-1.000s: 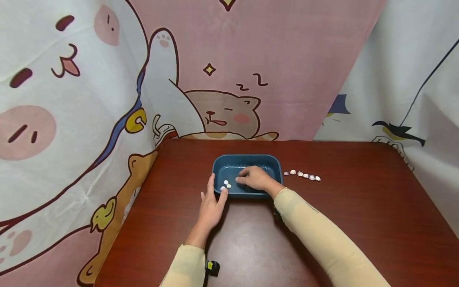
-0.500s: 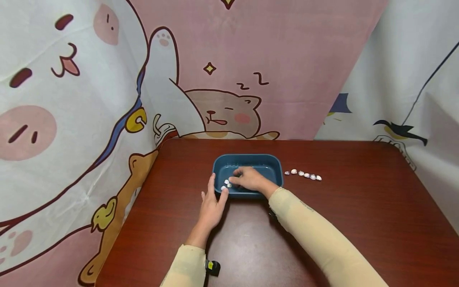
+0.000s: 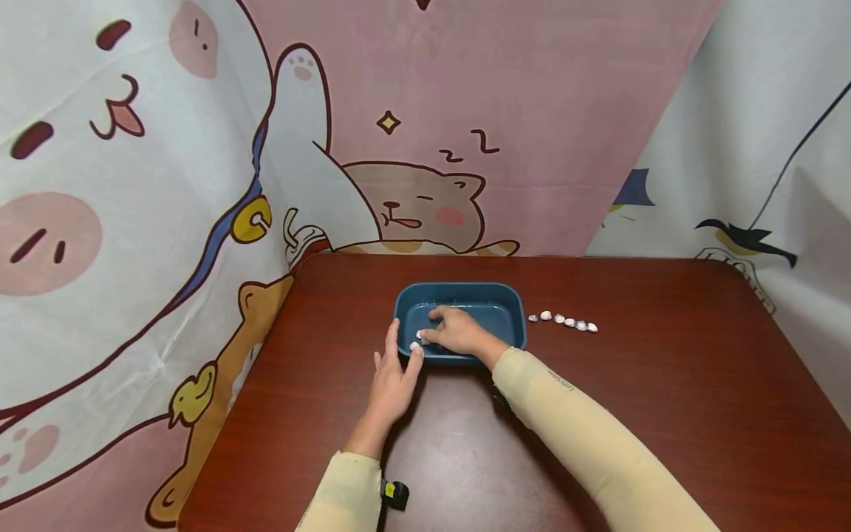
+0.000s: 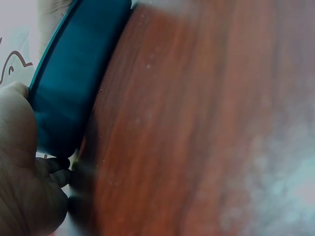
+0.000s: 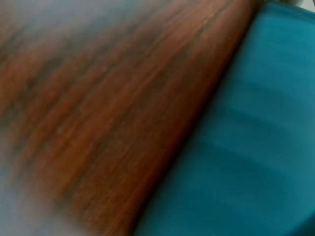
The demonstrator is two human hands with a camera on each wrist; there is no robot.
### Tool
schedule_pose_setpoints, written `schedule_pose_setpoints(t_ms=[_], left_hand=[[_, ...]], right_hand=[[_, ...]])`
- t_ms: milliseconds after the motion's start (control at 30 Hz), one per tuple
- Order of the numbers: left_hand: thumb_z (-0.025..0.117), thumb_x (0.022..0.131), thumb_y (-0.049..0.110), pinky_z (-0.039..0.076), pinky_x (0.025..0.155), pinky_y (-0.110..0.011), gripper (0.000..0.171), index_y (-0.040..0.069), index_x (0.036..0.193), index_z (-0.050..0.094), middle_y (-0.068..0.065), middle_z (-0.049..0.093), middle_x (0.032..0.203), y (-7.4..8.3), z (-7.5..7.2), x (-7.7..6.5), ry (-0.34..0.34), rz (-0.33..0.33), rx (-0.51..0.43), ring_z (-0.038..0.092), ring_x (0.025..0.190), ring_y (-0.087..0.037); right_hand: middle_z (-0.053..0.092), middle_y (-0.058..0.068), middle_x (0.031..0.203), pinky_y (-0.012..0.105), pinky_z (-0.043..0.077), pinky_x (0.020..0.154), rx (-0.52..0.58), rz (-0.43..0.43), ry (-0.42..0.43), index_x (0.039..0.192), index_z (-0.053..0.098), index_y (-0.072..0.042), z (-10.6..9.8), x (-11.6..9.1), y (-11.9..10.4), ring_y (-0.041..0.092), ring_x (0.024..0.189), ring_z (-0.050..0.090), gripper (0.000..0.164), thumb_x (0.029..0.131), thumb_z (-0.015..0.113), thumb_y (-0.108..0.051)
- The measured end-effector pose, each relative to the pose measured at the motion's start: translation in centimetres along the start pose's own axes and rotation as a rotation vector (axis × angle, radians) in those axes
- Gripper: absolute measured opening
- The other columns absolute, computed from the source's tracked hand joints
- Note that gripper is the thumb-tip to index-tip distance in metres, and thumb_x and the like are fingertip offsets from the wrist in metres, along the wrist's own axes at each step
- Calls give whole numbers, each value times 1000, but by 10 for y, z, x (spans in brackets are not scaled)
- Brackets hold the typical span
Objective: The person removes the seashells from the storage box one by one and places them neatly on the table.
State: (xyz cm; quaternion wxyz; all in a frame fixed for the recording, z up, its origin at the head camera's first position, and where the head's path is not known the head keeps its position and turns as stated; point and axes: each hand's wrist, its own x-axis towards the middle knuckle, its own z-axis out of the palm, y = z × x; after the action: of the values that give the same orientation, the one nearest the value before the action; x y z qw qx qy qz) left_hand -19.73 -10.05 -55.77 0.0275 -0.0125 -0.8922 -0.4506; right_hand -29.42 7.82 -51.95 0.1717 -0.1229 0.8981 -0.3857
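A blue rectangular tray (image 3: 495,360) stands on the table. My left hand (image 3: 390,384) holds its near left corner, thumb at the front rim and fingers along the left wall; in the left wrist view the thumb (image 4: 17,91) overlaps the rim. Inside the tray, my right hand (image 3: 459,332) reaches to the left with thumb and forefinger apart, the thumb tip right at a few small white shells (image 3: 415,346). Its fingers partly hide these shells. The right wrist view has only the tray's outer wall (image 5: 246,147) and the table, both blurred.
Right of the tray, several small white and purplish shells (image 3: 559,318) lie in a row on the reddish-brown wooden table (image 3: 651,384). A cartoon-printed cloth (image 3: 518,111) hangs behind the table and along its sides. A black device (image 3: 395,495) is strapped at the left wrist.
My right hand has moved left inside the tray, up to the white shells, and now covers part of them. My left hand stays at the tray's corner.
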Motion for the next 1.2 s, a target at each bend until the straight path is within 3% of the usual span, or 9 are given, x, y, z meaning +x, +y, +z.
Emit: schedule_pose_setpoints(t_ms=[567,967,1200], left_hand=[[51,111,48,4,132,-70,75,29,173,13,-4,26,179,1,1,0,-4,-2,-9,41,155,-49],[50,111,50,3,132,-71,75,30,173,13,-1,24,179,0,1,0,-6,4,-24,37,157,-50],[49,111,54,3,132,-70,76,28,173,14,-2,26,179,1,0,-1,-2,26,-22,45,154,-44]], right_hand=[[74,14,128,44,60,95,-34,0,-18,150,59,-6,1,-2,-1,21,108,72,60,102,72,-41],[71,14,136,47,59,101,-46,-1,-32,151,59,-7,1,-4,-1,24,115,71,61,103,71,-42],[76,12,131,45,59,102,-93,-85,-90,139,70,-4,1,-5,-3,22,115,73,49,102,73,-36]])
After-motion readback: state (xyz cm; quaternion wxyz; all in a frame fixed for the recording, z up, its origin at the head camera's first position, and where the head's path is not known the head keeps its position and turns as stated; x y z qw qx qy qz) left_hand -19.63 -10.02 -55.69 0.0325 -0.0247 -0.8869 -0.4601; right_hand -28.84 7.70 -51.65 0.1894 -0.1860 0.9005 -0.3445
